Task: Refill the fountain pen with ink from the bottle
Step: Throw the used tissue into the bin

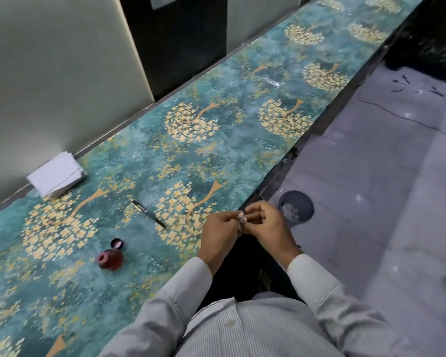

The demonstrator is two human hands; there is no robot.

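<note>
Leaving the ink bottle (110,258) uncapped near the counter's (242,104) front-left is the main risk: its mouth is open, its cap (117,244) lies just beside it on the far side, and a sleeve or forearm swinging back left toward it could likely tip it and flood the patterned top. Second risk: both hands work right at the counter's near edge, partly over the floor, so anything small they fumble probably drops off, maybe into the bin (296,206) below. Left hand (218,229) and right hand (264,222) are touching, fingers curled in, pinching something small and pale between them; too small to tell whether it's tissue or a pen part. The pen (149,213) lies flat on the counter, left of the hands, near but apart from them, untouched, angled from far-left to near-right. The bottle sits further left and nearer the person, well apart from both hands. A stack of white paper (56,176) sits far left against the wall, out of easy reach if ink spills.
</note>
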